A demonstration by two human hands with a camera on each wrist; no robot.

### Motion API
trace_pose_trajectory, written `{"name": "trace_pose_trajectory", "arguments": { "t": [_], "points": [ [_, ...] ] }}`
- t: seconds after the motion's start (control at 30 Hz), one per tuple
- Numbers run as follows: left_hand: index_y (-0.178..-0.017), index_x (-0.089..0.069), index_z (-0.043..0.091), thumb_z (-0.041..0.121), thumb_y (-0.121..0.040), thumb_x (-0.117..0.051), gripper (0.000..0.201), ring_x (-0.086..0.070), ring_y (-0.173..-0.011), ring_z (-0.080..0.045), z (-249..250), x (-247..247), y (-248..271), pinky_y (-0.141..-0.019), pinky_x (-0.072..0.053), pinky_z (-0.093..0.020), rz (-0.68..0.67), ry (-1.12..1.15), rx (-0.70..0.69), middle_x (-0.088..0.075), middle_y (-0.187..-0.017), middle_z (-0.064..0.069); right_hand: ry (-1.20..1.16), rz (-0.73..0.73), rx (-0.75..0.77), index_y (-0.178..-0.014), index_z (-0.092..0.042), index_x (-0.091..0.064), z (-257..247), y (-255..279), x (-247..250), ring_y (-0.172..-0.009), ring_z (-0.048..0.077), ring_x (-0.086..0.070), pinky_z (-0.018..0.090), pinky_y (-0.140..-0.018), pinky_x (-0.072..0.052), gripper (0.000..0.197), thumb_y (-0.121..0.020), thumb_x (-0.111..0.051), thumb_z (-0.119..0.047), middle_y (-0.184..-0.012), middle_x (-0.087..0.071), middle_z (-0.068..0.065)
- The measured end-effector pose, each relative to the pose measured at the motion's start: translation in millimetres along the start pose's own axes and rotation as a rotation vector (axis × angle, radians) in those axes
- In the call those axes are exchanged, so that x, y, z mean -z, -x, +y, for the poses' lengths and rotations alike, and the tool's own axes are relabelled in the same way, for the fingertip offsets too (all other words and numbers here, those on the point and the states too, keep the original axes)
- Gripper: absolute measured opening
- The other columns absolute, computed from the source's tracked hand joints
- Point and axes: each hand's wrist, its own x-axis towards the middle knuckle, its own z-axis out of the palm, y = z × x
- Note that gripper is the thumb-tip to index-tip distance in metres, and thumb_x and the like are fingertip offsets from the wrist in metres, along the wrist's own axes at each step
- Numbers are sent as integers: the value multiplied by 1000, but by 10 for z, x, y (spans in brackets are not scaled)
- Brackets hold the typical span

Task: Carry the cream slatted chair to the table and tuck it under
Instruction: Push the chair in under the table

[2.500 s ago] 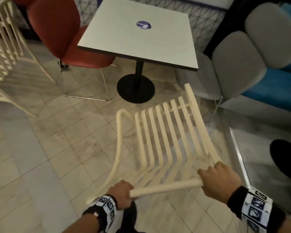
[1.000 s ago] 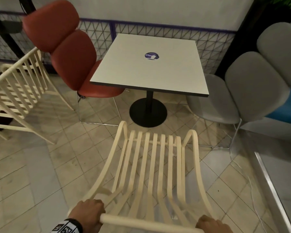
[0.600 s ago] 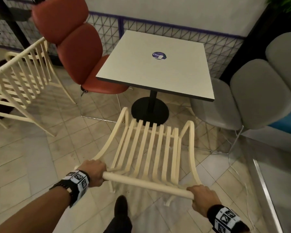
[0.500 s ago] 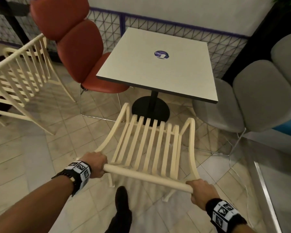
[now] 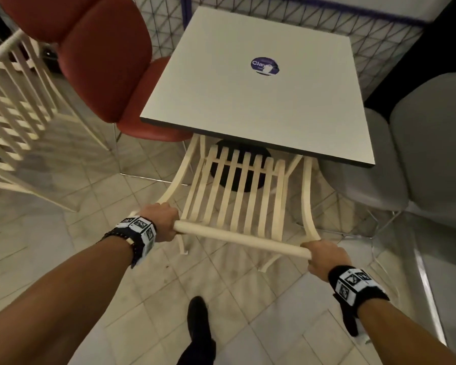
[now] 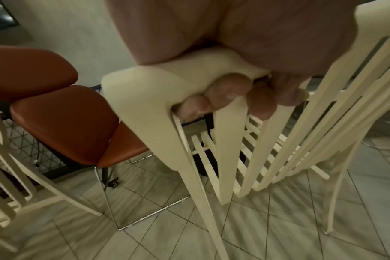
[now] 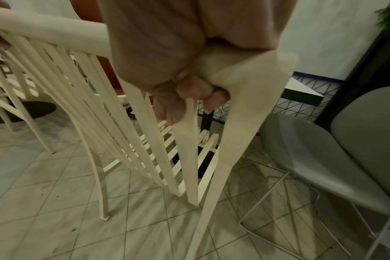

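1. Grip: left hand [image 5: 160, 221] and right hand [image 5: 324, 255] each curled tight round opposite ends of the top rail of the cream slatted chair [image 5: 241, 191]; fingers [image 6: 227, 91] wrap under the rail in both wrist views.
2. Location: chair ahead of both hands, seat front just under the near edge of the table [image 5: 258, 83]; the backrest and most of the seat lie on the hands' side of that edge.
3. Risk: beyond the left hand, the red chair [image 5: 108, 64] sits close to the cream chair's front corner; a push skewed that way would likely knock it.
4. Risk: straight ahead of the grip, the black table base [image 5: 244, 185] may catch the front legs if driven deep.
5. Risk: beyond the right hand, the grey chair [image 5: 411, 159] leaves a narrow lane.
6. Hidden: front legs under the tabletop; floor contact of the legs unclear; wrist views blurred.
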Motion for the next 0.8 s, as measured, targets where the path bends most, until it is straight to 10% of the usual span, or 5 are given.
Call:
{"name": "trace_pose_trajectory", "arguments": {
  "t": [0.8],
  "points": [
    [-101,-60,40,52,-80,-55,26,-64,-88,-24,-65,331,-606,-79,-54,-39,14,90,-95,-69,-93,6,50,46,-162,-101,-36,-63,110,-631,408,-79,21,-65,37,-72,-58,31,-74,-63,-22,-88,-67,-4]
  ]
}}
